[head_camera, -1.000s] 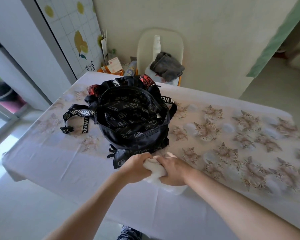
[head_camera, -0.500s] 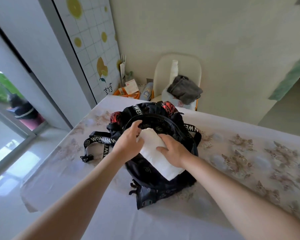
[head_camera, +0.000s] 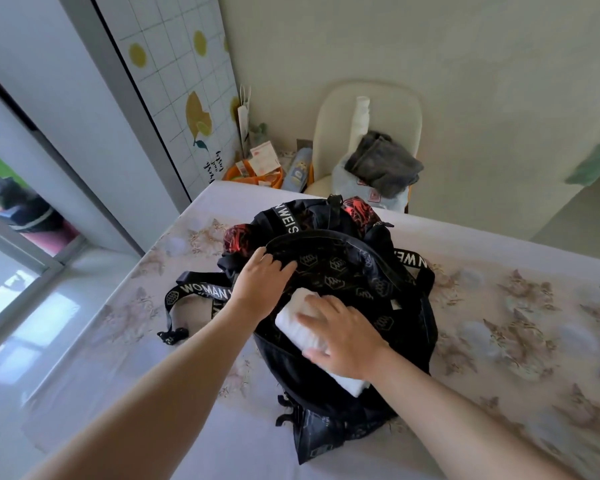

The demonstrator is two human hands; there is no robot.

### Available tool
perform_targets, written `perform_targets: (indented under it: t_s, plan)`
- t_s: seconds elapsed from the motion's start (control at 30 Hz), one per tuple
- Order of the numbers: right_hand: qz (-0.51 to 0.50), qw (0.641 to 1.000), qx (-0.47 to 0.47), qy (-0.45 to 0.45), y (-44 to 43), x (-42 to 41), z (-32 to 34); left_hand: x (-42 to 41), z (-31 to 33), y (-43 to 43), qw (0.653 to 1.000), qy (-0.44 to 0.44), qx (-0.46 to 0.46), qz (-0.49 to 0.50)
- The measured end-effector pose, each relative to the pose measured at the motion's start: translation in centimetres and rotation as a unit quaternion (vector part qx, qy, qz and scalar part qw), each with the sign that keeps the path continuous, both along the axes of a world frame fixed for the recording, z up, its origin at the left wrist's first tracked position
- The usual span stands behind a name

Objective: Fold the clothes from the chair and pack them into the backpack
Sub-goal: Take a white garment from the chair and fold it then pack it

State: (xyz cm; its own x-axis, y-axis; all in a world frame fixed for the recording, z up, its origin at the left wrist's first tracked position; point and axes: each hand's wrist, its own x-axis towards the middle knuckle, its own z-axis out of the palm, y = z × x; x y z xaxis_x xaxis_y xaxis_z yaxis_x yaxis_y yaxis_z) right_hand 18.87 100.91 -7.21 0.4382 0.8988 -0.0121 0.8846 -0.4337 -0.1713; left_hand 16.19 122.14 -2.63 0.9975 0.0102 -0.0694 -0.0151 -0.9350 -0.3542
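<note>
Steadily press cloth (head_camera: 293, 322) down into backpack (head_camera: 326, 234) with flat, straight-fingered right hand (head_camera: 343, 337) while gripping its rim open with left hand (head_camera: 260, 278); keep fold square, away from rim.

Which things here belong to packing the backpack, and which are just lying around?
Job: backpack, folded white garment, grey clothes, chair, left hand gripping the rim, right hand pressing the garment.
Lying about: orange basket, white paper bag.
</note>
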Motion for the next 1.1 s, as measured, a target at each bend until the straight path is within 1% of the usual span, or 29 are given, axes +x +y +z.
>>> perform_targets:
  t_s: [0.03,0.1,0.17,0.23,0.27,0.33,0.37,0.4,0.47,0.53,0.57,0.6,0.63,0.67,0.73,0.77,0.8,0.83,0.9,0.93,1.0,1.1]
  plan:
    - [-0.015,0.999,-0.034,0.036,0.1,-0.3,0.2,0.4,0.3,0.1,1.0,0.001,-0.009,-0.003]
    - [-0.048,0.993,-0.086,0.067,0.5,-0.7,0.3,1.1,1.2,0.5,0.999,0.008,-0.046,0.005]
    - [-0.087,0.987,-0.102,0.087,1.1,-0.8,0.6,1.7,2.4,0.8,0.993,-0.03,-0.112,0.027]
    - [-0.138,0.981,-0.072,0.114,2.2,-0.4,1.2,2.0,3.7,1.3,0.978,-0.081,-0.177,0.07]
    - [-0.169,0.977,-0.048,0.118,3.0,-0.1,1.5,2.2,4.3,1.7,0.972,-0.095,-0.196,0.089]
    - [-0.212,0.971,-0.002,0.109,4.8,0.3,1.7,2.3,5.0,2.2,0.97,-0.095,-0.199,0.101]
    - [-0.217,0.971,-0.001,0.104,5.7,0.4,1.6,2.3,5.0,2.4,0.972,-0.095,-0.197,0.088]
    - [-0.212,0.973,-0.015,0.095,6.3,0.3,1.4,2.3,4.9,2.4,0.973,-0.094,-0.199,0.065]
    - [-0.194,0.98,-0.027,0.045,6.1,-0.2,1.1,2.1,4.2,1.7,0.979,-0.071,-0.192,-0.002]
    - [-0.152,0.987,0.04,-0.012,4.3,-0.8,0.8,2.1,3.1,0.6,0.989,-0.026,-0.137,-0.057]
    - [-0.116,0.99,0.075,-0.029,3.0,-1.0,0.5,1.9,2.6,0.1,0.992,-0.004,-0.107,-0.065]
    - [-0.081,0.992,0.097,-0.031,1.6,-1.2,0.0,1.9,2.0,-0.3,0.994,0.016,-0.085,-0.065]
    - [-0.054,0.994,0.096,-0.014,0.4,-1.2,-0.5,2.1,1.5,-0.4,0.995,0.03,-0.073,-0.055]
    - [-0.039,0.996,0.074,0.011,-0.6,-1.3,-1.0,2.3,1.1,-0.4,0.996,0.039,-0.064,-0.044]
    - [-0.02,0.999,0.007,0.046,-1.4,-1.2,-1.5,2.8,1.0,-0.6,0.998,0.023,-0.052,-0.042]
    - [-0.013,0.998,-0.025,0.057,-1.4,-1.0,-1.5,3.3,1.5,-0.5,0.997,0.001,-0.06,-0.038]
    - [-0.01,0.997,-0.044,0.064,-1.2,-0.9,-1.4,3.8,2.4,-0.4,0.994,-0.033,-0.099,-0.024]
    - [-0.01,0.996,-0.048,0.069,-0.8,-0.9,-1.1,4.2,3.6,-0.1,0.984,-0.069,-0.163,0.002]
    - [-0.022,0.996,-0.026,0.083,0.2,-0.7,-1.0,5.1,6.3,0.6,0.95,-0.106,-0.286,0.065]
    - [-0.027,0.995,-0.011,0.093,0.9,-0.5,-1.2,5.5,7.3,1.1,0.935,-0.106,-0.326,0.089]
    - [-0.039,0.995,0.017,0.093,3.0,0.6,-1.3,6.0,8.4,2.1,0.926,-0.092,-0.348,0.11]
    - [-0.05,0.997,0.029,0.056,6.8,2.9,-0.6,6.1,8.7,2.9,0.934,-0.07,-0.334,0.103]
